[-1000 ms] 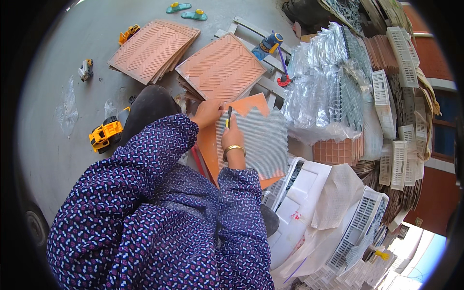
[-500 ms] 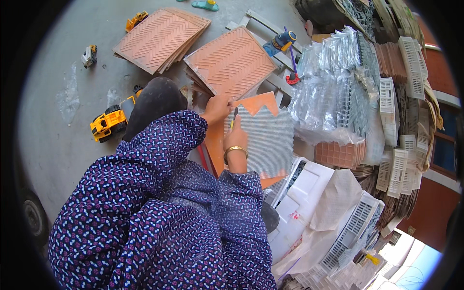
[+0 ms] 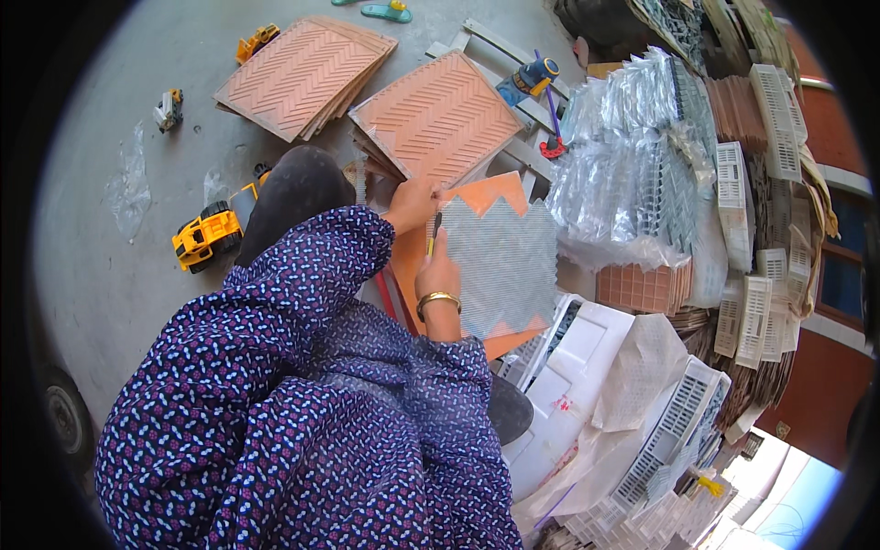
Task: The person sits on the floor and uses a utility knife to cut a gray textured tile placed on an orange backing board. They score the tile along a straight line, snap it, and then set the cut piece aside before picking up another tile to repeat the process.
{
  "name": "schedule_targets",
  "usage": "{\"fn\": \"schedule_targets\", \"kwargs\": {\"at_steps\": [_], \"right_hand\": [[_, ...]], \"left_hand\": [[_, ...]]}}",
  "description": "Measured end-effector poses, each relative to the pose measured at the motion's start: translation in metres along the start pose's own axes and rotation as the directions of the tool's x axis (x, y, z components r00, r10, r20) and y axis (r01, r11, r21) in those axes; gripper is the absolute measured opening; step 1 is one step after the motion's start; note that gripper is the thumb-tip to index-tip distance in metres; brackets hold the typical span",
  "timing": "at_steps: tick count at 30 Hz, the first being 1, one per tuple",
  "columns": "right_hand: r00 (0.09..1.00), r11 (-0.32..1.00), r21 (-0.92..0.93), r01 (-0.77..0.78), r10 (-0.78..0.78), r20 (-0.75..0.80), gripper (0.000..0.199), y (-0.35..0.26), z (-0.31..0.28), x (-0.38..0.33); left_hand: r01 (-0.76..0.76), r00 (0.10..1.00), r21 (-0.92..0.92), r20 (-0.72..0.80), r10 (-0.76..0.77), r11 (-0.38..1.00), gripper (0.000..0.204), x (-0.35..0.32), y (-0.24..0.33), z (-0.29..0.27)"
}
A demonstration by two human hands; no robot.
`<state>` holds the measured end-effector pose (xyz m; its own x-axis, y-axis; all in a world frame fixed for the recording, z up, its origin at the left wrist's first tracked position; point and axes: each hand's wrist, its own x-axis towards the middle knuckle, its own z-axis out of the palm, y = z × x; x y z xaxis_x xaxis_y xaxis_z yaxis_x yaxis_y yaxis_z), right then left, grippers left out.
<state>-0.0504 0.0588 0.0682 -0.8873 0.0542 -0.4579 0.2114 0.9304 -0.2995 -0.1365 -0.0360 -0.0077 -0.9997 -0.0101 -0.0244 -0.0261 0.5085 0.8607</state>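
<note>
A grey mesh-faced sheet (image 3: 504, 266) with zigzag edges lies on an orange board (image 3: 495, 192) in front of me. My right hand (image 3: 438, 275), with a gold bangle at its wrist, is closed around a slim yellow-and-black tool (image 3: 433, 236). The tool lies along the sheet's left edge, its dark end pointing away from me; its exact kind is too small to tell. At the upper left corner of the sheet, my left hand (image 3: 412, 205) has its fingers curled in and pressed together. What its fingertips pinch is hidden.
Stacks of orange herringbone-grooved panels (image 3: 435, 115) lie beyond my hands. To the right are plastic-wrapped grey stacks (image 3: 614, 156), white slotted trays (image 3: 665, 440) and a white box (image 3: 568, 385). A yellow toy loader (image 3: 207, 236) stands left of my knee (image 3: 307, 181).
My right hand and the tool have shifted slightly toward me and to the left along the sheet's edge. The left hand has stayed in nearly the same place.
</note>
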Motion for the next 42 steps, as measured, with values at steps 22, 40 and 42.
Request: {"fn": "schedule_targets", "kwargs": {"at_steps": [22,40,42], "right_hand": [[0.872,0.938,0.179,-0.297,0.343,-0.350,0.050,0.183,-0.048,0.010],[0.911,0.874,0.373,-0.312,0.386,-0.142,0.037,0.192,-0.032,-0.084],[0.929,0.804,0.549,-0.229,0.350,-0.125,0.038,0.177,-0.031,-0.077]], "left_hand": [[-0.178,0.982,0.388,0.134,0.135,0.904,0.020,-0.036,0.022,-0.007],[-0.355,0.901,0.302,0.362,0.238,0.885,0.017,0.039,0.023,0.010],[-0.372,0.883,0.331,0.415,0.221,0.867,0.017,0.043,0.033,0.006]]}}
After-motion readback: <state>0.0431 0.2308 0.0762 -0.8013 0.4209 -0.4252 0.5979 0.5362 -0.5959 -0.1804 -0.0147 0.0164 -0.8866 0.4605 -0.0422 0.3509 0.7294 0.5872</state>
